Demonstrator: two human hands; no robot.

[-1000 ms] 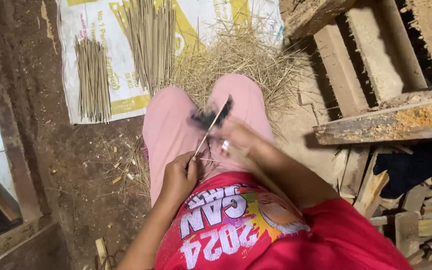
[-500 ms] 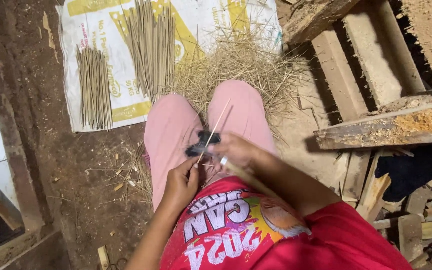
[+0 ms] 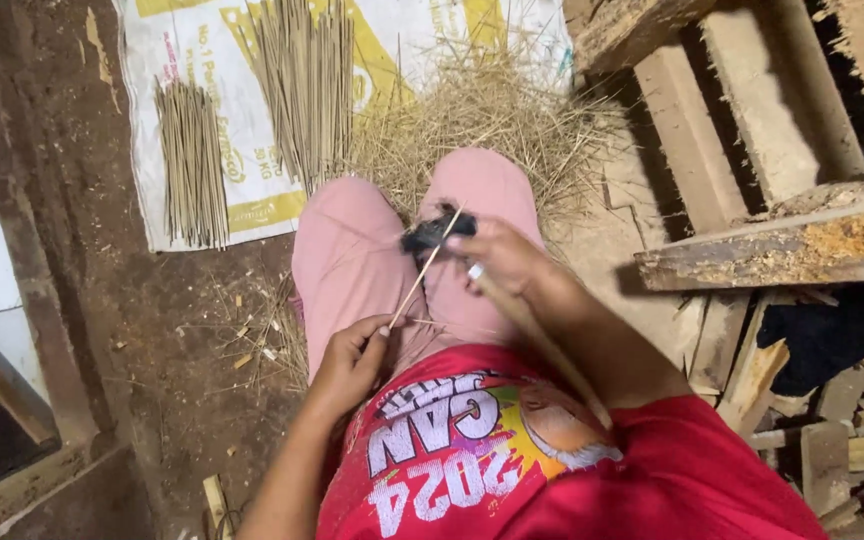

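the left hand (image 3: 352, 362) pinches the near end of a thin, light, probably brittle stick (image 3: 424, 272), while the right hand (image 3: 497, 258) beyond it is clamped on a dark blade tool (image 3: 434, 232).

head cam, looks down, close in.

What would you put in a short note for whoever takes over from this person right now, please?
Left hand: pinches the near end of a thin stick over the lap.
Right hand: grips a dark blade tool against the stick's far end.
Done: two bundles of finished sticks lie on the white sack.
Left: the stick in hand; a straw pile lies beyond the knees.
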